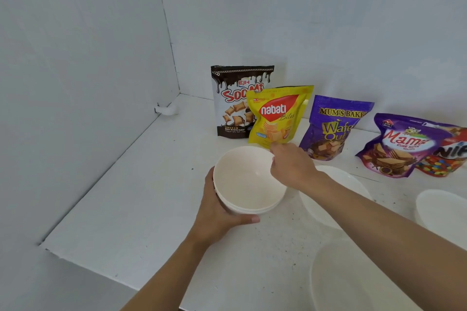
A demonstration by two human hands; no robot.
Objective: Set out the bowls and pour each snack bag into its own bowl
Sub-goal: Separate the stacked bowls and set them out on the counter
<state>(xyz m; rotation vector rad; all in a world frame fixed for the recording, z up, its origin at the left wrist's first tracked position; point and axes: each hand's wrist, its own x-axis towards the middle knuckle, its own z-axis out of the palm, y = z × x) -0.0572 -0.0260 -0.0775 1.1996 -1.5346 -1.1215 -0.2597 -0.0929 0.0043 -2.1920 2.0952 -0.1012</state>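
Note:
My left hand (217,212) grips a small stack of nested white bowls (245,182) from below, lifted above the white table (141,199). My right hand (290,166) pinches the far rim of the top bowl. Behind them stand several snack bags: a black Soomi bag (236,98), a yellow Nabati bag (275,116), a purple Mum's Bake wafer bag (333,126), a purple Mama wafer bag (396,144) and a red candy bag (452,154) at the right edge. Three more white bowls sit on the table: one under my right forearm (346,179), one at the right (444,209), one near the front (353,275).
White walls close the table at the back and left, meeting in a corner. A white pipe fitting (166,108) sticks out near that corner. The table's left edge (83,260) drops off at the lower left.

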